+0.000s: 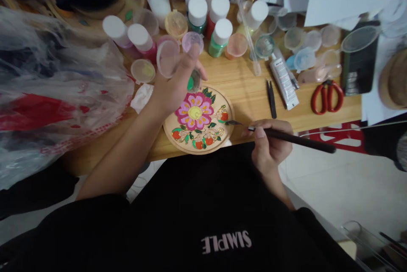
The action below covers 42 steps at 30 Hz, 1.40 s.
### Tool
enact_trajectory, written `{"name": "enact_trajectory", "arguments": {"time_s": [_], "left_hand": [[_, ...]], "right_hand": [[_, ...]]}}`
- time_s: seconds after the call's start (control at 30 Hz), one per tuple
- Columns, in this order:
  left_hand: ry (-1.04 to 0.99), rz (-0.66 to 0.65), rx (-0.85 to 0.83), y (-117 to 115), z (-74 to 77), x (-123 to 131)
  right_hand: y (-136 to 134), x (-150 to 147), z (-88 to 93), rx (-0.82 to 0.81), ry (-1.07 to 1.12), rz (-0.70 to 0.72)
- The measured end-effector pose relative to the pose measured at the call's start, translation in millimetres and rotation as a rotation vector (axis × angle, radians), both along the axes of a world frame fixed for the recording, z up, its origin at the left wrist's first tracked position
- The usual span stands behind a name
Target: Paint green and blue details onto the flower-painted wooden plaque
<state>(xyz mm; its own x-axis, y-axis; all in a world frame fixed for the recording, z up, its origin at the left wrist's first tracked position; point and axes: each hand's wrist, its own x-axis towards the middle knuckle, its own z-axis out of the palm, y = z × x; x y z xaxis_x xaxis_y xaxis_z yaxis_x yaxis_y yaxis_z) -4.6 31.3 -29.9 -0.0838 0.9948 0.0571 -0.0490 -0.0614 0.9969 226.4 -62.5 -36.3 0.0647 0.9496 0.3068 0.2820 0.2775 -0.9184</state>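
A round wooden disc (178, 140) painted with a pink flower, green leaves and red fruits lies at the table's front edge. My left hand (178, 85) rests just behind the disc, its fingers closed round a small clear pot of green paint (193, 81). My right hand (270, 140) pinches a thin dark paintbrush (295, 138), whose tip touches the disc's right rim.
Several white-capped paint bottles (219, 30) and small clear cups (235, 45) crowd the back of the wooden table (248, 90). Black tweezers (271, 99), a glue tube (284, 83) and red scissors (327, 96) lie to the right. A crumpled plastic bag (47, 94) fills the left.
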Motion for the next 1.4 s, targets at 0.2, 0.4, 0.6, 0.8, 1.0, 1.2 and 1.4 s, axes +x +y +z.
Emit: {"name": "enact_trajectory", "arguments": {"time_s": [0.2, 0.4, 0.6, 0.8, 1.0, 1.2, 1.4], "left_hand": [[-0.015, 0.006, -0.020, 0.2, 0.1, 0.8], [-0.002, -0.005, 0.005, 1.3, 0.4, 0.5], [-0.009, 0.005, -0.029, 0.1, 0.5, 0.8], [0.017, 0.024, -0.018, -1.5, 1.1, 0.5], [0.008, 0.008, 0.002, 0.1, -2.5, -0.5], [-0.001, -0.009, -0.012, 0.9, -0.3, -0.2], [-0.010, -0.007, -0.010, 0.9, 2.7, -0.1]], "right_hand": [[5.6, -5.9, 5.4, -0.056, 0.082, -0.007], [5.2, -5.0, 2.4, -0.061, 0.083, -0.006], [5.5, -3.2, 2.4, -0.046, 0.104, 0.018], [5.5, -4.4, 5.4, -0.061, 0.113, 0.006], [5.7, -3.9, 3.7, -0.044, 0.125, 0.000], [4.9, -4.9, 4.6, -0.066, 0.121, 0.004], [3.9, -4.9, 5.3, -0.078, 0.111, 0.000]]}}
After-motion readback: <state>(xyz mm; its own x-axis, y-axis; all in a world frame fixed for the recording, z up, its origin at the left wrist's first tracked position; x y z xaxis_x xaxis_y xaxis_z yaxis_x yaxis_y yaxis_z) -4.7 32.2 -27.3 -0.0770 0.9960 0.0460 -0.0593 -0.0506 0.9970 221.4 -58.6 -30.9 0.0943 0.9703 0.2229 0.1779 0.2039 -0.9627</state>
